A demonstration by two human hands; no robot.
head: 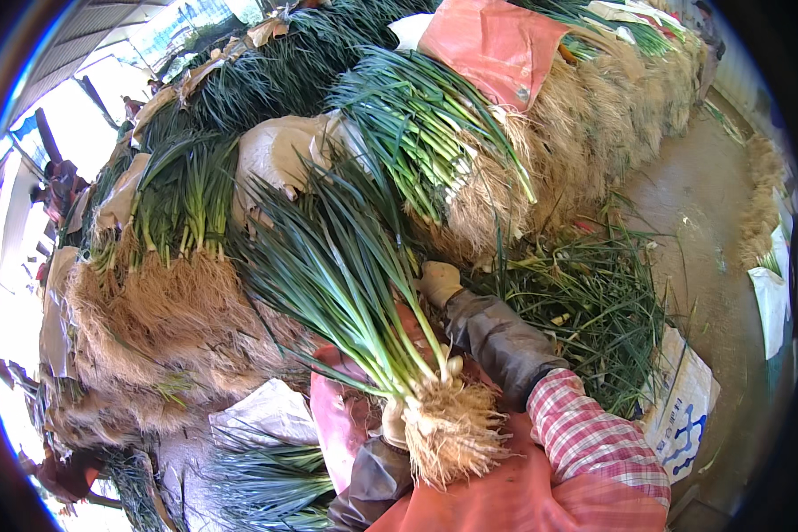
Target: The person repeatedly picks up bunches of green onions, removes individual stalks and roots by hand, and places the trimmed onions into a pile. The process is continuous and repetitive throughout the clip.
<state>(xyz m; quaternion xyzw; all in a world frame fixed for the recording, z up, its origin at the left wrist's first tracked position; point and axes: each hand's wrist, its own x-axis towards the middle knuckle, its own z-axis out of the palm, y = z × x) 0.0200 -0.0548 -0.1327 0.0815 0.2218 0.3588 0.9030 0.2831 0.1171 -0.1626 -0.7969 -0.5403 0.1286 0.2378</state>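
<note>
A bunch of long-leaved allium plants [366,326] lies across my lap, its pale roots [452,432] towards me and its dark green leaves pointing away. My left hand [394,422], in a pale glove, grips the bunch at the white stem bases just above the roots. Part of that hand is hidden behind the stems. My right hand [440,282], also gloved, is beside the leaves on the right, with its fingers curled. Whether it pinches a leaf cannot be made out. A red apron [485,492] covers my lap beneath the bunch.
Stacked bunches [432,126] rise ahead, roots outward, partly under a red sheet [492,46]. More rooted bunches [159,292] stand left. Loose leaf trimmings [585,312] are heaped right, beside a white printed sack [681,405]. Further bunches [272,485] lie low left. People [63,189] are at far left.
</note>
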